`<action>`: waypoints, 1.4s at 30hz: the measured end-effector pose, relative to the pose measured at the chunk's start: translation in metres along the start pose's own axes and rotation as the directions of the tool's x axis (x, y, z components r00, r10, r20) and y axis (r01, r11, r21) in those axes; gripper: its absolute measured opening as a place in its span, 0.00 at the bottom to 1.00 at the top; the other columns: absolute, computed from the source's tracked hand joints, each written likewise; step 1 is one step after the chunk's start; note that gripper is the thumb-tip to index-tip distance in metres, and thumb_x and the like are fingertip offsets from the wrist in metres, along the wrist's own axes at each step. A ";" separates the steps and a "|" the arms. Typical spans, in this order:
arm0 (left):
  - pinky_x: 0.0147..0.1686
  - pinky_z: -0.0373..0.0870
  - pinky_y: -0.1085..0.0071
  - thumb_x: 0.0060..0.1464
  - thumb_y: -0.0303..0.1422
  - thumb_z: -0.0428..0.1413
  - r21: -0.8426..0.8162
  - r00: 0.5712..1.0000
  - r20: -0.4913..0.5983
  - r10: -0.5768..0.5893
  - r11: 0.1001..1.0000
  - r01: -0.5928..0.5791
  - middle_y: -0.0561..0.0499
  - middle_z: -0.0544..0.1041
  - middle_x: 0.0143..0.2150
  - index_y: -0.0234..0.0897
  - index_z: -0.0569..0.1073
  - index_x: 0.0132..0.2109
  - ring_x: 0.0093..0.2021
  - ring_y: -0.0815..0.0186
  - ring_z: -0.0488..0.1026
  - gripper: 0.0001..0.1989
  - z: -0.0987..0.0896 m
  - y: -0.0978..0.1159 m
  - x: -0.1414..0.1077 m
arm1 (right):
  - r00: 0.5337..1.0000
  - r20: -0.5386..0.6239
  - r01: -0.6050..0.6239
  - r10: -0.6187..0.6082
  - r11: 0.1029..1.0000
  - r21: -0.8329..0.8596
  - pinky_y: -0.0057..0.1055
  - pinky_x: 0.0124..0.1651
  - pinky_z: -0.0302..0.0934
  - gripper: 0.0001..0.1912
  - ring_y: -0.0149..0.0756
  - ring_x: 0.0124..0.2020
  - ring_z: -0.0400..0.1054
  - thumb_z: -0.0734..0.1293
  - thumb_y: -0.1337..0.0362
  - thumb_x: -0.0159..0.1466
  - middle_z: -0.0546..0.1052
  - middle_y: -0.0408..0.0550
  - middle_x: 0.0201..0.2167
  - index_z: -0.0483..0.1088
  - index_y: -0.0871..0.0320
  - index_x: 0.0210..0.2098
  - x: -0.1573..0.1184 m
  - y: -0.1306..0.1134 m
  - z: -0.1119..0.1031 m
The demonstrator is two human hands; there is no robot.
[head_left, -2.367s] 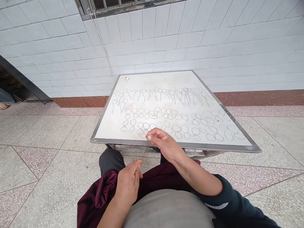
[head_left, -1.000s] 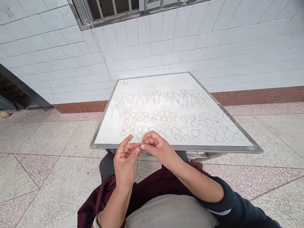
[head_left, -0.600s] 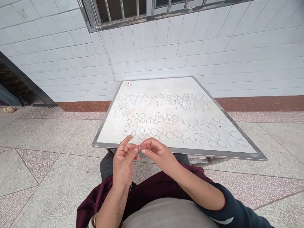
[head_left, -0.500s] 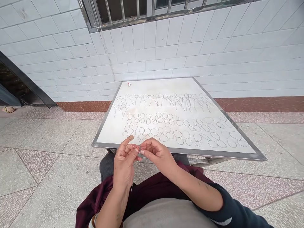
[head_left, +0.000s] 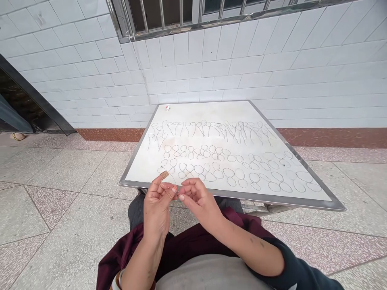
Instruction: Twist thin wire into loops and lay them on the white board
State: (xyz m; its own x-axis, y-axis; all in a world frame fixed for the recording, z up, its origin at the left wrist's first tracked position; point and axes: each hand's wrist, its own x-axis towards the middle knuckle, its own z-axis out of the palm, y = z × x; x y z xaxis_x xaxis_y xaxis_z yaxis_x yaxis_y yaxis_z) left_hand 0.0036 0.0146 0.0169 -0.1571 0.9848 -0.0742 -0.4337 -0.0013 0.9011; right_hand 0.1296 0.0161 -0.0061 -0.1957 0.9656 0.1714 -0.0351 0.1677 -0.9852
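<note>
Thin wire bent into a loop rises from my left hand, whose thumb and fingers pinch it above the near edge of the table. My right hand is just to the right, its thumb and index fingertips close together at the wire; whether they grip it is too small to tell. On the white tabletop lie several wire pieces: a far row of loops with tails and nearer rows of paired rings.
The table has a grey metal edge. A small white and red item sits near its far left corner. Behind stands a white tiled wall with a barred window. A dark doorway is at the left.
The straight wire end that hung below my hands no longer shows. My right fingers have spread a little, and the view has shifted slightly.
</note>
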 end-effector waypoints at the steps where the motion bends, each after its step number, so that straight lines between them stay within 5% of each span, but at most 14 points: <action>1: 0.36 0.68 0.74 0.46 0.28 0.63 -0.001 1.000 -0.010 0.005 1.000 -0.005 0.56 0.72 0.31 0.39 0.71 0.52 0.31 0.72 0.71 0.24 -0.001 -0.001 0.000 | 0.999 0.007 -0.036 0.036 0.999 0.026 0.33 0.36 0.63 0.15 0.34 0.35 0.68 0.68 0.60 0.59 0.73 0.44 0.36 0.61 0.51 0.44 0.000 0.002 0.003; 5: 0.37 0.68 0.74 0.47 0.29 0.62 0.008 0.999 -0.043 0.014 1.000 -0.014 0.56 0.71 0.32 0.39 0.70 0.52 0.30 0.74 0.70 0.23 -0.001 -0.005 0.002 | 0.999 -0.005 -0.041 0.041 0.999 -0.004 0.34 0.39 0.64 0.19 0.33 0.35 0.68 0.71 0.63 0.55 0.72 0.43 0.35 0.60 0.52 0.41 0.003 0.009 0.012; 12: 0.38 0.68 0.74 0.47 0.30 0.62 0.114 0.997 -0.040 0.070 0.991 -0.065 0.57 0.70 0.32 0.40 0.70 0.53 0.31 0.73 0.69 0.24 -0.003 -0.008 0.005 | 0.992 0.009 0.124 -0.125 0.974 -0.191 0.34 0.40 0.64 0.11 0.32 0.34 0.68 0.62 0.68 0.62 0.72 0.44 0.35 0.63 0.51 0.43 0.006 0.014 0.011; 20: 0.39 0.67 0.72 0.49 0.31 0.61 0.319 0.995 0.078 0.061 0.944 -0.083 0.56 0.71 0.31 0.40 0.68 0.56 0.33 0.71 0.70 0.26 -0.015 0.003 0.010 | 0.960 0.065 0.274 -0.271 0.876 -0.397 0.34 0.41 0.64 0.14 0.35 0.37 0.68 0.61 0.71 0.62 0.73 0.47 0.36 0.65 0.53 0.46 0.005 0.019 0.004; 29: 0.33 0.66 0.73 0.54 0.35 0.57 0.481 0.987 0.163 0.005 0.873 -0.083 0.56 0.69 0.31 0.42 0.67 0.58 0.29 0.72 0.66 0.24 -0.028 0.008 0.011 | 0.941 0.126 0.336 -0.315 0.812 -0.477 0.32 0.40 0.65 0.14 0.33 0.36 0.67 0.59 0.73 0.64 0.71 0.47 0.35 0.67 0.54 0.47 0.006 0.025 -0.002; 42: 0.33 0.66 0.72 0.58 0.37 0.53 0.578 0.972 0.231 -0.035 0.809 -0.108 0.56 0.69 0.30 0.44 0.65 0.60 0.28 0.71 0.65 0.23 -0.023 0.012 0.005 | 0.884 0.179 0.461 -0.433 0.736 -0.495 0.33 0.41 0.66 0.13 0.34 0.38 0.68 0.58 0.71 0.67 0.73 0.49 0.37 0.68 0.56 0.47 0.005 0.027 -0.007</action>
State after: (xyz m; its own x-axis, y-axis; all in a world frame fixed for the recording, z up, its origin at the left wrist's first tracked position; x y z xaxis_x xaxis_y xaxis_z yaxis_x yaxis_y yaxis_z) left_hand -0.0224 0.0158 0.0171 0.0673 0.9977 -0.0053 0.1786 -0.0068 0.9839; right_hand 0.1350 0.0265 -0.0318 -0.3328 0.7451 0.5780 0.3693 0.6670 -0.6472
